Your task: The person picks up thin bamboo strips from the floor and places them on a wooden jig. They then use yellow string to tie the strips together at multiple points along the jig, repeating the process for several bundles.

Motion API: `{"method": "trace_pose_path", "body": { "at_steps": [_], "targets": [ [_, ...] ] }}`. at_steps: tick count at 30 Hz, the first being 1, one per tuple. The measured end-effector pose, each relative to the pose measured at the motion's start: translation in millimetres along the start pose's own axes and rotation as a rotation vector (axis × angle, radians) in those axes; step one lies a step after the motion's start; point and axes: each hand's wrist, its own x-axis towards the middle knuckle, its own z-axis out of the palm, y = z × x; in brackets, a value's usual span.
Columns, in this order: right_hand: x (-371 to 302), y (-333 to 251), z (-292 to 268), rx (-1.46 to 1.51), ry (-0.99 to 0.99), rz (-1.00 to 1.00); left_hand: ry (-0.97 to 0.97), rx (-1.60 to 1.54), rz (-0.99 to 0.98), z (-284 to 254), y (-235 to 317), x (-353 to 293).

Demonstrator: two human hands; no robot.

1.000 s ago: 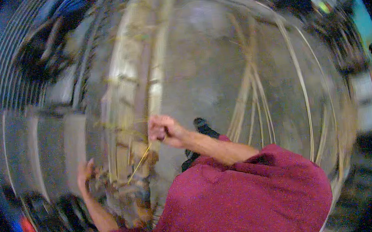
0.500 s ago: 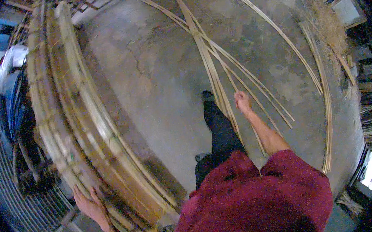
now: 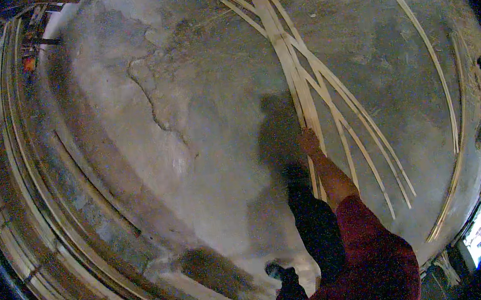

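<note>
My right hand (image 3: 308, 141) reaches down over a bundle of long, pale bamboo strips (image 3: 288, 57) on the floor. Its fingers are curled closed, and the picture is too dim and grainy to tell whether a strip is in them. Beneath the hand the strips run close together. Several others cross the bundle farther up and fan out to the right (image 3: 366, 119). My left hand is out of view.
Long bamboo poles (image 3: 36, 189) curve along the left side, with a thin dark stick (image 3: 95, 186) beside them. More pale strips (image 3: 425, 42) lie at the right. A bright screen (image 3: 478, 233) stands at the lower right. A crack (image 3: 157, 115) runs through the concrete floor.
My view has turned and dropped toward the floor strips, and the poles have shifted left. My left hand, earlier at the poles, has left the picture. My right hand now overlaps the strip bundle.
</note>
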Motion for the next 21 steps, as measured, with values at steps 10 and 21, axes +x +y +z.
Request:
{"method": "trace_pose_path", "body": {
  "at_steps": [10, 21],
  "targets": [
    [49.5, 81.6, 55.0, 2.759, -1.067, -0.352, -0.001, 0.000, -0.028, -3.0, 36.9, 47.7],
    [182.6, 302.1, 424.7, 3.347, -0.964, 0.692, 0.070, -0.158, -0.084, -85.1, -3.8, 7.2]
  ]
}}
